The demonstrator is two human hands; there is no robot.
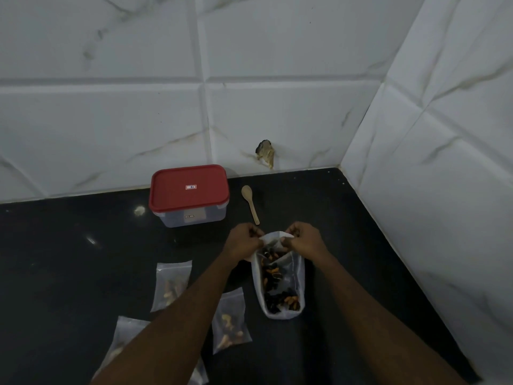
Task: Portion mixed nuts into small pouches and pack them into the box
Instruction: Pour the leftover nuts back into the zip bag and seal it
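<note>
A large clear bag of mixed nuts [280, 287] stands on the black counter [69, 259] in front of me. My left hand [244, 240] pinches the left side of its top edge, and my right hand [305, 238] pinches the right side. Three small pouches with nuts lie flat to the left: one [172, 284] further back, one [230, 320] beside the big bag, one [125, 340] partly hidden under my left forearm. A clear box with a red lid [188, 194] sits shut near the wall. A wooden spoon [249, 202] lies to its right.
White marble-look tiled walls [277, 112] close the counter at the back and on the right, forming a corner. A small chipped hole [265, 152] shows in the back wall just above the counter.
</note>
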